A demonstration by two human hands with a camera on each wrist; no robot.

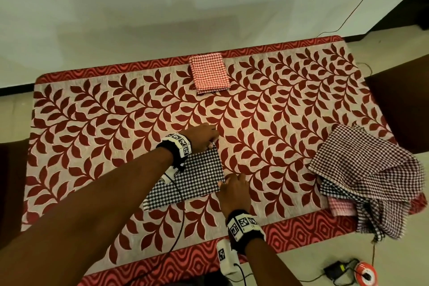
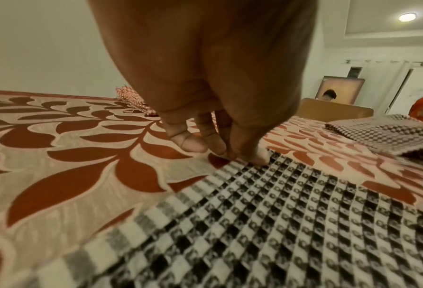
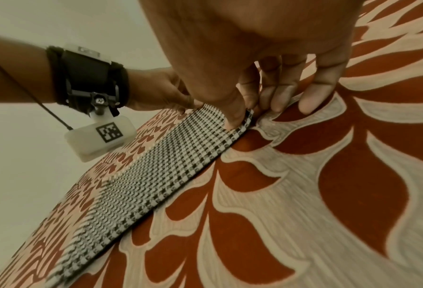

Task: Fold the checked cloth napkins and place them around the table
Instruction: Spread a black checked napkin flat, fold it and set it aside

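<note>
A folded red checked napkin [image 1: 209, 73] lies at the far edge; an unfolded pile [image 1: 369, 179] lies right. My left hand [image 1: 201, 137] and right hand [image 1: 234, 190] pinch corners of the black checked napkin [image 1: 192, 179] lying flat between them.

Warm, dim indoor light is falling across the tablecloth [image 1: 290, 109] in the head view, brightest near its middle and fading toward the corners, where the wide lens is bending the straight edges into curves. A round ceiling lamp [image 2: 407, 17] is glowing in the left wrist view and blowing out to white. The left hand [image 2: 205, 68] is filling that picture as a soft, out-of-focus mass, and the black-and-white napkin [image 2: 279, 224] is smearing toward the bottom edge. In the right wrist view colours are looking muted and greenish, with the leaf pattern stretching at the borders.
</note>
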